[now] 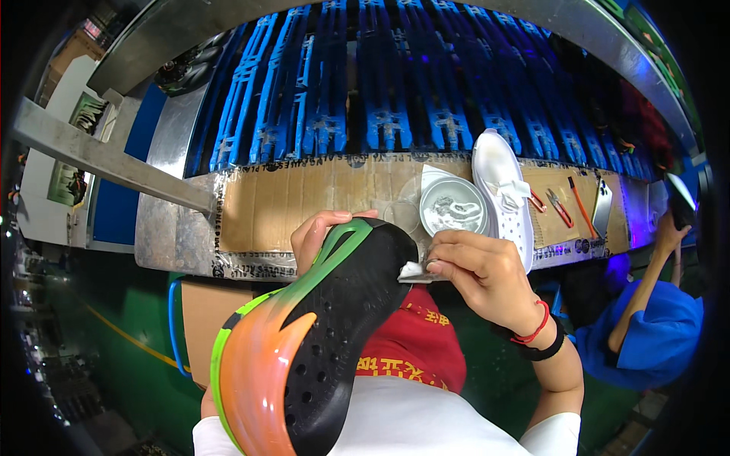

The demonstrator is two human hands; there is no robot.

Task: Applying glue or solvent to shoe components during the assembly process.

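Observation:
A large black clog-style shoe (346, 311) with round holes and a glossy orange-to-green shell is held up in front of me. My left hand (312, 237) is closed on its far end, fingers curled over the edge; the rest of that hand is hidden behind the shoe. My right hand (487, 275) pinches a small flat tool (414, 272) with white stuff at its tip, which touches or nearly touches the shoe's black side. Just beyond the right hand stands a grey bowl (454, 204) with white smears inside. Beside the bowl lies a white clog (502, 190).
A cardboard-topped bench (296, 199) runs across ahead, with blue racks (388, 129) behind it. Red-handled cutters (560, 209), a red stick (582, 207) and a metal blade (602, 205) lie at its right. A co-worker in blue (658, 327) is at far right. A metal post (114, 156) stands left.

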